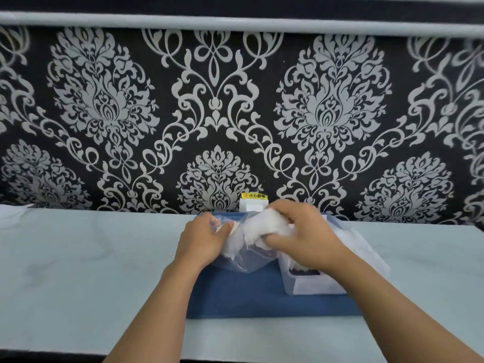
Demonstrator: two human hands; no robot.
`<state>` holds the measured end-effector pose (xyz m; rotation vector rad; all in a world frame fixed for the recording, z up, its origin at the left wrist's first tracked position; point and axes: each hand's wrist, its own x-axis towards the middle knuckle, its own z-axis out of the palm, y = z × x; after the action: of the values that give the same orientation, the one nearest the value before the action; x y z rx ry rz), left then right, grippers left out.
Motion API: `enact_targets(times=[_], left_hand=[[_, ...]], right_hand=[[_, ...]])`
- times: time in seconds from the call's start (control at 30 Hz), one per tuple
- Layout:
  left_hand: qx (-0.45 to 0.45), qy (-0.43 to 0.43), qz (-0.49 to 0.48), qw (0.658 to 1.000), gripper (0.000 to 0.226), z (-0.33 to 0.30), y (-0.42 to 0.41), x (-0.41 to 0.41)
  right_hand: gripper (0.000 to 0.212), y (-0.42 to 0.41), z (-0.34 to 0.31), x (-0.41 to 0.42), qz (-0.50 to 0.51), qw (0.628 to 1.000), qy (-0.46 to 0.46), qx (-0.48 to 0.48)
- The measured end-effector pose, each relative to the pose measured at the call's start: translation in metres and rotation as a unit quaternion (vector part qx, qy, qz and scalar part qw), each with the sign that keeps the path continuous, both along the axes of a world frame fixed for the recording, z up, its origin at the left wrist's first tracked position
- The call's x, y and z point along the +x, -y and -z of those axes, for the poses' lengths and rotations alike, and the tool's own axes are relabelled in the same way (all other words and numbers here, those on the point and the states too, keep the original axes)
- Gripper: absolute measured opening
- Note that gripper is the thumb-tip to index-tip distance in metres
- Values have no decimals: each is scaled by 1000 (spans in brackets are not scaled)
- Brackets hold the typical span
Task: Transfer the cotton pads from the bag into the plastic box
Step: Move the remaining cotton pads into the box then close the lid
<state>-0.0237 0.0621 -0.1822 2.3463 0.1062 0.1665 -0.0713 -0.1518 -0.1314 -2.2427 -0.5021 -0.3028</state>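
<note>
**Both hands on the bag above the blue mat**

A blue mat point(251, 297) lies on a pale table point(78, 258) that runs along a wall of black-and-silver damask wallpaper point(104, 100). Above the mat's far half, the left hand point(201, 239) pinches the clear bag point(243, 258) while the right hand point(306, 237) grips a white bunch of cotton pads point(262, 226). The plastic box point(309, 284) stands on the mat's right side, under the right wrist. Behind the mat, a white wall socket with a yellow label point(253, 201) sits on the wallpaper.
</note>
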Motion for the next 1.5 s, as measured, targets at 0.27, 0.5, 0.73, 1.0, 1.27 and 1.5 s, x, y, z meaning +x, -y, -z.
enact_targets(times=[0.27,0.5,0.73,1.0,1.27,1.5], left_hand=[[-307,135,36,942,38,-80,70,-47],[-550,-253,265,751,55,-81,87,-54],[-554,-286,264,736,46,-72,100,-62],[-576,-212,204,763,47,-66,111,-57],[-575,-254,268,730,59,-68,110,-59],[-566,-267,268,732,36,-68,101,-58]], right_hand=[[36,24,-18,-11,-99,841,-252,468],[30,40,-17,-16,-90,924,-137,345],[48,52,-21,-21,-92,947,-156,265],[99,60,-8,-26,-63,988,-45,136],[73,60,-5,-20,-41,984,-26,172],[73,63,-4,-19,-83,963,-78,243]])
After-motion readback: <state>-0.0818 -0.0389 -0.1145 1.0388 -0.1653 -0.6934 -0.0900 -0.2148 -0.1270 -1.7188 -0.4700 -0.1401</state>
